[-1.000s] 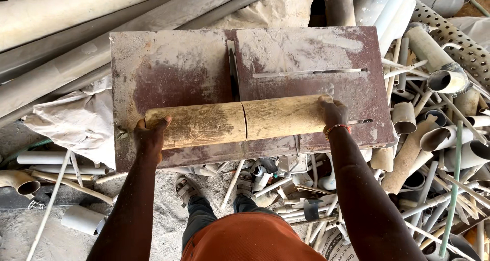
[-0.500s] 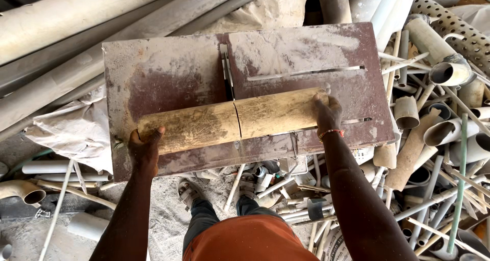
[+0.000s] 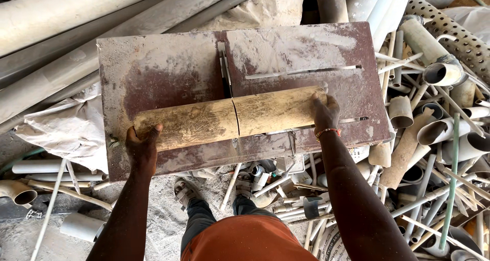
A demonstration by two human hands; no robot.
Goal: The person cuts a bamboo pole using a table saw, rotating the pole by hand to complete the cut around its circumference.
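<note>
Both hands clamped on yellowish pipe (image 3: 232, 122) w/ cut mid-length: left hand (image 3: 143, 147) near-left end, right hand (image 3: 325, 111) right end, on rusty saw table (image 3: 168, 62). White sack (image 3: 66, 128) crumpled left.

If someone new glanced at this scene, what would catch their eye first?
The yellowish pipe lying across the rusty saw table, with a cut line at its middle. The left hand and right hand grip its ends, while pale pipe offcuts crowd the ground at right.

arms bare, sleeveless; beaded bracelet (image 3: 327, 133) on right wrist; orange shirt (image 3: 250, 240); dark trousers (image 3: 198, 215); sandals (image 3: 184, 190)
</note>
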